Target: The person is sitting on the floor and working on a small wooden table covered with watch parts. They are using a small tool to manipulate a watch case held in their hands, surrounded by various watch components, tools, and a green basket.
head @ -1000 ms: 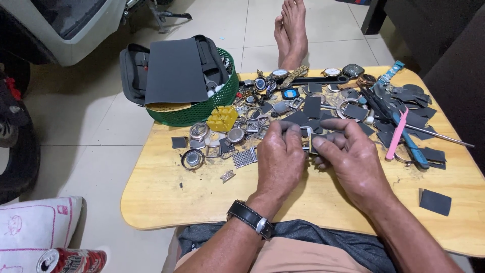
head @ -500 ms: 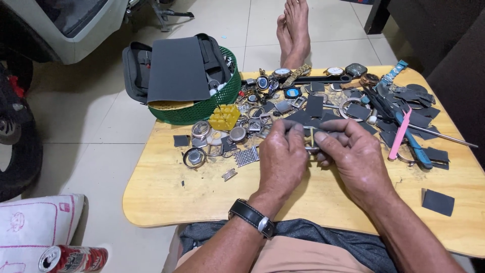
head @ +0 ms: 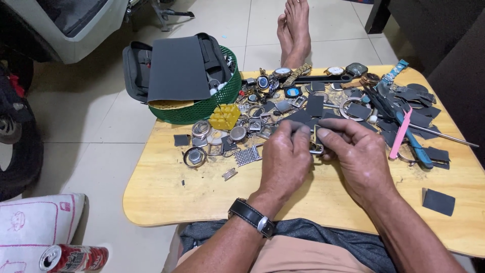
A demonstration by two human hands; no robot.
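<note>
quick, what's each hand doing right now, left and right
Left hand: closed, pinching a small grey abrasive pad against the metal watch case.
Right hand: closed, gripping the same watch case.

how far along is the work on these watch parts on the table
Done: not clear; bare cases and rings lie loose by the yellow block. In hand: left hand and right hand pinch a small metal watch case with grey abrasive paper. Left: several whole watches sit at the table's far edge.

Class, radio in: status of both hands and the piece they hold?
Left hand and right hand pinch small metal watch case over wooden table. Watch parts crowd behind.
</note>
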